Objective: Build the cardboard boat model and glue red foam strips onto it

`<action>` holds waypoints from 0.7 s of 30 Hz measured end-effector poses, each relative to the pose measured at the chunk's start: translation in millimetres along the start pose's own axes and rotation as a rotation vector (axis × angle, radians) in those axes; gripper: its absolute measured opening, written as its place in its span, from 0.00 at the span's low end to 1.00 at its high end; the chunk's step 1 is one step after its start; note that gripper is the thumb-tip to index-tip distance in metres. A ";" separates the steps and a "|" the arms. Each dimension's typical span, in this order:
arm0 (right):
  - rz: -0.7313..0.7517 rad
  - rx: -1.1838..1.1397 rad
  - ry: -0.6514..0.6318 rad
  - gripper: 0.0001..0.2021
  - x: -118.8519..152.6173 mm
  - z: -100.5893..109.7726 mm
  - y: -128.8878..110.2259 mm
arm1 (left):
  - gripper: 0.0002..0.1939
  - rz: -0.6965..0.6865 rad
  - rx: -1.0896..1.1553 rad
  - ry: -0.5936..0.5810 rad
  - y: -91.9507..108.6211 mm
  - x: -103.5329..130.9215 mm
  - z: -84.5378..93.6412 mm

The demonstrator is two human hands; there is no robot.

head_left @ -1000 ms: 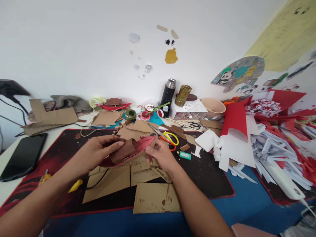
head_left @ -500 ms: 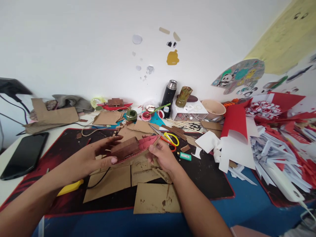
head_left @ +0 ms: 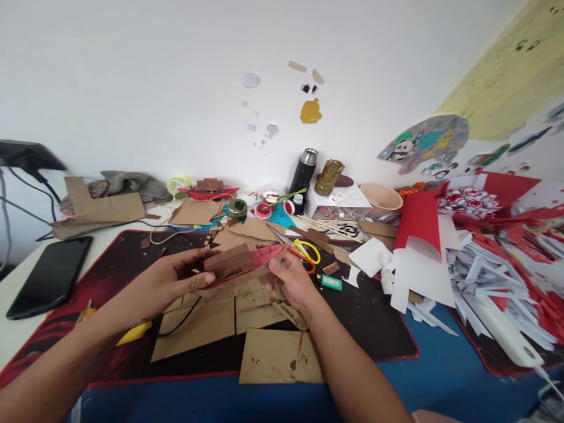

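Between my two hands is a small cardboard model boat [head_left: 264, 256], pink inside with a brown block-shaped cabin [head_left: 228, 262] set in it. My left hand [head_left: 180, 275] is closed round its left end, thumb on the near side and fingers behind. At the pointed right end, my right hand [head_left: 288, 277] pinches the tip between thumb and fingers. The boat is held tilted above cardboard pieces [head_left: 198, 329] on the dark mat. Just beyond my right hand lie scissors [head_left: 308, 249] with yellow and orange handles, and a green lighter [head_left: 330, 282].
A second red model boat [head_left: 209, 189] stands at the back, near paint jars [head_left: 238, 208] and a black thermos [head_left: 303, 173]. A phone [head_left: 49, 276] lies at left. Beneath my left forearm is a yellow-handled tool [head_left: 134, 333]. Red paper [head_left: 418, 226] and paper strips [head_left: 476, 282] crowd the right.
My left hand has closed in on the boat's left end, its fingers less spread than before. My right hand keeps its pinch on the tip. The view has shifted slightly.
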State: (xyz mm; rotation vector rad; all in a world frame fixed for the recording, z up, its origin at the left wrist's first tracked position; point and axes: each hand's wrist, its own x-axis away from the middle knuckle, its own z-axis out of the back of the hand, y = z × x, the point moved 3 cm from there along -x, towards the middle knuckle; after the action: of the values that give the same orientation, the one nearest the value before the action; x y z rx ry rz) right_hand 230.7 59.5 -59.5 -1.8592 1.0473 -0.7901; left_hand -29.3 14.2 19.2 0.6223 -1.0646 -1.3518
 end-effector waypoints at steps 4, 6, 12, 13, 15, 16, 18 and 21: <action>0.007 0.004 -0.028 0.36 -0.4 -1.6 -2.0 | 0.42 -0.025 -0.068 0.033 2.0 -0.3 2.9; 0.008 0.023 -0.036 0.37 -0.8 -1.9 -2.7 | 0.43 -0.008 -0.074 0.033 1.2 -1.0 3.5; 0.000 0.077 -0.074 0.41 -1.2 -2.0 -3.1 | 0.44 0.051 0.009 0.056 -9.2 -4.0 2.5; 0.000 0.079 -0.079 0.41 -1.2 -2.0 -3.1 | 0.43 0.059 0.024 0.061 -11.2 -4.4 2.3; 0.000 0.074 -0.088 0.39 -1.1 -2.1 -3.1 | 0.42 0.068 0.049 0.071 -13.6 -5.0 2.1; 0.004 0.068 -0.092 0.39 -1.0 -2.1 -3.3 | 0.42 0.070 0.058 0.083 -13.6 -4.9 2.2; 0.007 0.060 -0.099 0.39 -0.9 -2.3 -3.4 | 0.42 0.070 0.071 0.118 -11.2 -4.1 2.5; -0.001 0.062 -0.101 0.38 -0.7 -2.7 -3.2 | 0.40 0.070 0.074 0.156 -4.8 -2.0 2.9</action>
State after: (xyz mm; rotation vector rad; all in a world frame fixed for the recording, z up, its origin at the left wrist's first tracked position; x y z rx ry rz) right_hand 229.4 60.2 -55.5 -1.8281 0.9480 -0.7138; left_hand -33.8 16.0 15.8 0.7262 -1.0044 -1.1879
